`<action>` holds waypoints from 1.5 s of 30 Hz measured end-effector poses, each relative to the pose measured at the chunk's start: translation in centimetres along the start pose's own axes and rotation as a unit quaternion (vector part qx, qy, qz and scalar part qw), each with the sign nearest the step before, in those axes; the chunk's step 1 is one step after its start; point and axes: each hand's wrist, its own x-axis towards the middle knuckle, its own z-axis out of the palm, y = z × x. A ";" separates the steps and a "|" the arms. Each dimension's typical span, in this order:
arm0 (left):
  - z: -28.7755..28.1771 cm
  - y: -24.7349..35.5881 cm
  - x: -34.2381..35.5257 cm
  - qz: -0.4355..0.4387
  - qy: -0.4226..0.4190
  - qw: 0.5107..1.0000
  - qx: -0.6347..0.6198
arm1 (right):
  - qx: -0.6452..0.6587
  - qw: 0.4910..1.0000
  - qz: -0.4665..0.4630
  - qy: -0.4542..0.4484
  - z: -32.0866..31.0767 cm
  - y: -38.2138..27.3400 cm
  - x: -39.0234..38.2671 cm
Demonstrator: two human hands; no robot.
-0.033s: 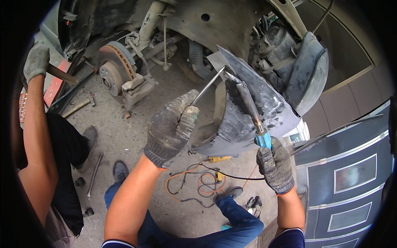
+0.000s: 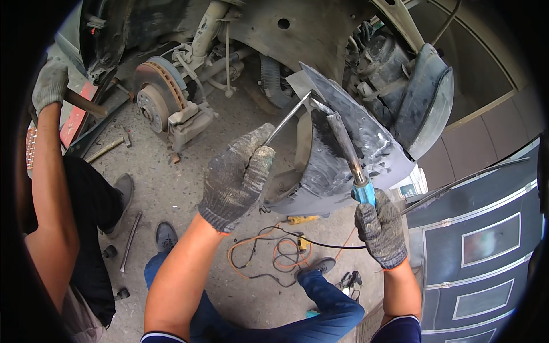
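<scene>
My gloved left hand (image 2: 237,177) is closed on a thin metal rod (image 2: 290,117), angled up to the upper edge of a scuffed grey curved panel (image 2: 380,157). My gloved right hand (image 2: 380,228) grips a blue-handled tool (image 2: 363,191) with a long metal tube (image 2: 346,143); its narrow tip meets the panel beside the rod's tip. A thin grey sheet (image 2: 297,82) sticks out behind the panel's top edge.
A brake disc (image 2: 154,94) on the vehicle, a co-worker's gloved hand (image 2: 50,84) holding a bar at far left, a hammer (image 2: 111,146), cables (image 2: 257,246) and a metal bar (image 2: 131,240) on the floor, grey panelled doors (image 2: 486,240) at right.
</scene>
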 end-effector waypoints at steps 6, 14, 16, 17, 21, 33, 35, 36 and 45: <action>-0.1 0.2 0.1 -0.001 -0.007 1.000 0.012 | -0.006 1.000 0.007 -0.006 -0.5 -0.5 -0.2; 0.0 0.0 0.1 -0.005 -0.006 1.000 -0.010 | -0.008 1.000 0.015 -0.005 -0.3 -0.8 -0.2; 0.0 0.0 0.2 0.000 -0.004 1.000 -0.008 | 0.010 1.000 0.013 -0.007 -0.3 -0.7 -0.2; 0.0 0.1 0.2 0.001 -0.005 1.000 -0.003 | 0.018 1.000 0.013 -0.008 -0.4 -0.5 -0.3; -0.3 0.4 0.3 -0.002 -0.007 1.000 0.020 | 0.003 1.000 0.013 -0.007 -0.3 -0.3 -0.1; -0.3 0.6 0.2 -0.026 -0.018 0.999 0.030 | 0.025 1.000 0.006 -0.001 0.1 0.5 -0.3; -0.3 0.6 0.2 -0.029 -0.018 0.999 0.025 | 0.033 0.999 0.009 0.000 0.1 0.6 -0.2; -0.3 0.6 0.2 -0.027 -0.018 0.999 0.021 | 0.034 0.999 0.010 0.000 0.1 0.6 -0.2; -0.2 0.0 0.1 0.009 -0.004 0.999 0.040 | 0.023 1.000 0.009 -0.003 0.0 0.5 -0.1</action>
